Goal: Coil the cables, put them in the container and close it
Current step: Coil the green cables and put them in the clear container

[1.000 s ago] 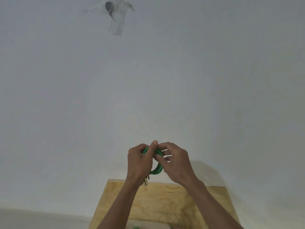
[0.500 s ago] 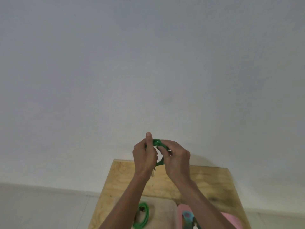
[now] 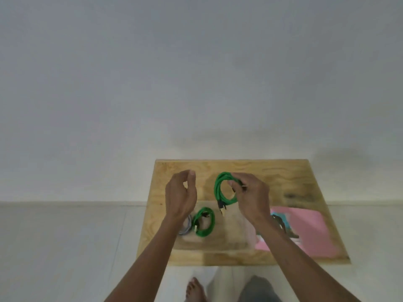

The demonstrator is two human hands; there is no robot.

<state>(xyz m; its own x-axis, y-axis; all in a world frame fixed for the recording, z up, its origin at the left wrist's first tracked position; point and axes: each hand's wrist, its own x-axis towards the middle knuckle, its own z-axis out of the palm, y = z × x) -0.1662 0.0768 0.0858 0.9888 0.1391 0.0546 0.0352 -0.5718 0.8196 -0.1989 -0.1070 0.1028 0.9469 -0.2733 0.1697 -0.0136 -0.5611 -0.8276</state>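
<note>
Apart now, left hand [image 3: 181, 197] loose and empty — right hand [image 3: 250, 197] pinches one green coil [image 3: 222, 188]; a second coil [image 3: 204, 222] lies on the surface [image 3: 283, 171], far edge bare.

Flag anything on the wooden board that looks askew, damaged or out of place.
Nothing stands out. The right hand holds a neatly coiled green cable above the wooden board. A second green coil lies in the clear container, beside a grey one. The pink lid lies alongside.
</note>
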